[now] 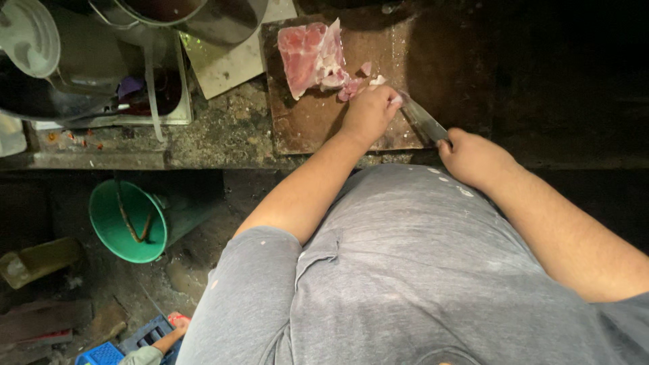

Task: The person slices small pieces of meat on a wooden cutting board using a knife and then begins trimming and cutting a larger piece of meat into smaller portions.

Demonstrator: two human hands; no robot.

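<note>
A slab of raw pink meat (307, 55) lies at the far end of a brown wooden cutting board (304, 125) on a worn stone counter. Small cut pieces of meat (358, 82) sit beside it. My left hand (368, 111) rests on the board with fingers curled against a small piece of meat at the blade's tip. My right hand (473, 157) grips the handle of a knife (422, 116), whose blade angles up-left toward the left hand's fingers.
Metal pots (203, 17) and a white lid (30, 34) stand at the counter's left, with a ladle (152, 88) on a tray. Below on the floor are a green bucket (128, 220) and a blue crate (105, 353). The right side is dark.
</note>
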